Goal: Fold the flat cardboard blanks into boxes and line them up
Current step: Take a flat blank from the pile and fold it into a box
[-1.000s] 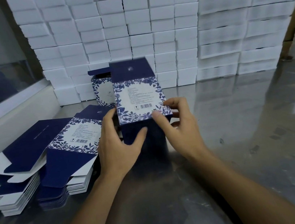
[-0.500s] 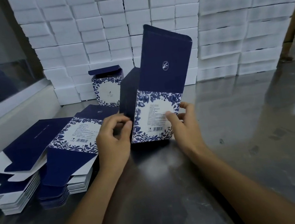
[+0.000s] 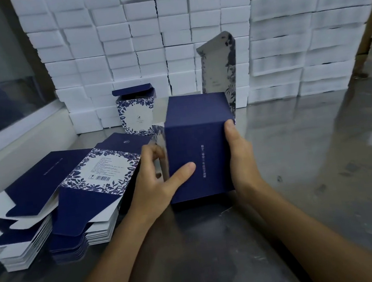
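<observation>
Left to right: flat blanks (image 3: 45, 203) stacked on the tabletop (image 3: 327, 168); our left hand (image 3: 159, 182) and right hand (image 3: 242, 156) grip the half-formed navy box (image 3: 201, 143) standing there. Uneven pressure could crush its panels or leave the raised flap (image 3: 220, 69) untucked.

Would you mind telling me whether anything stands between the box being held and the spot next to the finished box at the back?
Nothing visible does. The box being folded is held by the left hand and right hand; the steel table beside the finished box looks bare, and the flat blanks lie off left.
</observation>
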The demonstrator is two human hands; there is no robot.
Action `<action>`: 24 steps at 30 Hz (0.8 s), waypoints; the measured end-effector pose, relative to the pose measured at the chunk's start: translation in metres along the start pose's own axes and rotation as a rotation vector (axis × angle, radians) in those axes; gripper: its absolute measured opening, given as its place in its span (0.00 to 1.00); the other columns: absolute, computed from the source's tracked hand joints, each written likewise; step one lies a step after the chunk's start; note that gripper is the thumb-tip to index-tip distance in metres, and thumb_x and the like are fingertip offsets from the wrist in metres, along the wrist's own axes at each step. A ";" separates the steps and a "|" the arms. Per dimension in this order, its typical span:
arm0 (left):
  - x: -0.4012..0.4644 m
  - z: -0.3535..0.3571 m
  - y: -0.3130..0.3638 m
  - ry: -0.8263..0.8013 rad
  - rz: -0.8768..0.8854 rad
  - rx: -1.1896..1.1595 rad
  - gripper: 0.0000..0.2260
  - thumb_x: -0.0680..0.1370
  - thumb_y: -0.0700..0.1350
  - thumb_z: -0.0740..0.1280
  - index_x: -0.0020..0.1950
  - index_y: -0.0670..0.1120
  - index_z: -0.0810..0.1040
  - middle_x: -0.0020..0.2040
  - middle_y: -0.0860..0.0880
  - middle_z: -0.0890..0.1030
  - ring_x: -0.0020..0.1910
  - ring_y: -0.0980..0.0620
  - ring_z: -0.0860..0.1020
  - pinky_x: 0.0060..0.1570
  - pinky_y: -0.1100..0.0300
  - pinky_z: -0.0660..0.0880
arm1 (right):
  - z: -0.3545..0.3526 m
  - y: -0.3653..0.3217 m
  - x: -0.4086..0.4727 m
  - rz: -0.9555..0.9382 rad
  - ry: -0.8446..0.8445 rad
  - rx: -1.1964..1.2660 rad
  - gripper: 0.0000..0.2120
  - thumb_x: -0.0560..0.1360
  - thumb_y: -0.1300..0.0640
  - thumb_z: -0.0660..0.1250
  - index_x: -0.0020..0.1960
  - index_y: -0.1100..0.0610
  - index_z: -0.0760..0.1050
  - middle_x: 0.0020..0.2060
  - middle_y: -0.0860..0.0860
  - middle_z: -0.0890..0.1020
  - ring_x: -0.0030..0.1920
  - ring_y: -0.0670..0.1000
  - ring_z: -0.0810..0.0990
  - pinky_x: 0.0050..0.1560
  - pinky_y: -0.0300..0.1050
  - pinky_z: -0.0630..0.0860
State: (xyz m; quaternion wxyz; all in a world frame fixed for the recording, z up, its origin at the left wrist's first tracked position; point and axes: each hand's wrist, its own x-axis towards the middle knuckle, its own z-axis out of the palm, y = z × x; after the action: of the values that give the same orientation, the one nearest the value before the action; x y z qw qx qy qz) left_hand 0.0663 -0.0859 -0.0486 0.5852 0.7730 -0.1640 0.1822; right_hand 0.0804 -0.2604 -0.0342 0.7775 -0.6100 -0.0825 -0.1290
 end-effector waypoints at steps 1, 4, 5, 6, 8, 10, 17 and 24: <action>0.000 0.000 0.000 -0.025 -0.010 -0.040 0.29 0.64 0.63 0.75 0.53 0.49 0.67 0.56 0.41 0.76 0.59 0.43 0.77 0.61 0.38 0.73 | -0.001 0.000 0.000 -0.020 0.041 0.006 0.22 0.80 0.37 0.59 0.49 0.51 0.84 0.45 0.49 0.87 0.46 0.48 0.86 0.43 0.42 0.82; 0.000 -0.001 0.001 -0.032 -0.039 -0.029 0.30 0.63 0.61 0.75 0.53 0.47 0.65 0.54 0.37 0.73 0.57 0.40 0.76 0.59 0.35 0.72 | -0.005 0.000 0.002 -0.090 0.130 0.004 0.21 0.84 0.46 0.58 0.46 0.60 0.80 0.39 0.46 0.86 0.39 0.44 0.83 0.37 0.35 0.79; 0.000 -0.001 0.000 -0.022 -0.041 -0.007 0.31 0.63 0.61 0.75 0.54 0.46 0.65 0.54 0.38 0.73 0.57 0.41 0.76 0.58 0.36 0.73 | -0.006 0.001 0.003 -0.099 0.148 -0.001 0.19 0.84 0.48 0.58 0.45 0.59 0.80 0.38 0.46 0.85 0.39 0.44 0.82 0.38 0.35 0.78; -0.001 0.000 0.001 -0.006 -0.029 0.037 0.32 0.62 0.62 0.75 0.54 0.47 0.64 0.55 0.40 0.73 0.57 0.42 0.76 0.56 0.38 0.74 | -0.006 0.000 0.003 -0.103 0.165 -0.018 0.17 0.84 0.49 0.59 0.45 0.57 0.80 0.38 0.45 0.84 0.39 0.43 0.81 0.39 0.35 0.78; -0.003 0.003 0.004 0.061 0.048 0.224 0.34 0.60 0.64 0.75 0.55 0.51 0.62 0.57 0.46 0.71 0.57 0.45 0.74 0.55 0.43 0.75 | -0.006 0.002 0.004 -0.098 0.205 -0.079 0.12 0.84 0.51 0.60 0.47 0.53 0.79 0.40 0.44 0.83 0.41 0.41 0.80 0.43 0.36 0.77; -0.004 0.006 0.009 0.145 0.168 0.409 0.35 0.59 0.64 0.75 0.55 0.55 0.59 0.61 0.47 0.68 0.60 0.46 0.71 0.57 0.44 0.74 | -0.007 0.004 0.006 -0.097 0.267 -0.112 0.08 0.83 0.50 0.62 0.49 0.51 0.76 0.43 0.44 0.82 0.44 0.40 0.79 0.43 0.34 0.75; -0.001 0.002 0.008 0.198 0.337 0.633 0.42 0.56 0.54 0.82 0.61 0.48 0.62 0.72 0.39 0.61 0.71 0.42 0.64 0.63 0.38 0.70 | -0.008 0.003 0.010 -0.017 0.294 -0.126 0.20 0.81 0.45 0.63 0.38 0.58 0.71 0.27 0.48 0.75 0.28 0.46 0.73 0.29 0.36 0.70; 0.001 -0.001 0.005 0.193 0.400 0.687 0.42 0.56 0.52 0.83 0.61 0.46 0.63 0.73 0.43 0.58 0.73 0.43 0.62 0.62 0.46 0.73 | -0.015 0.004 0.013 0.133 0.160 -0.284 0.19 0.82 0.54 0.60 0.34 0.59 0.71 0.22 0.48 0.71 0.24 0.47 0.68 0.28 0.40 0.66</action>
State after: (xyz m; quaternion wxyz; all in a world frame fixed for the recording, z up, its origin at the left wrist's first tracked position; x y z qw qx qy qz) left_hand 0.0646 -0.0867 -0.0439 0.2588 0.8556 -0.1851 0.4084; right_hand 0.0933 -0.2756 -0.0379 0.6945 -0.7055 0.0389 -0.1358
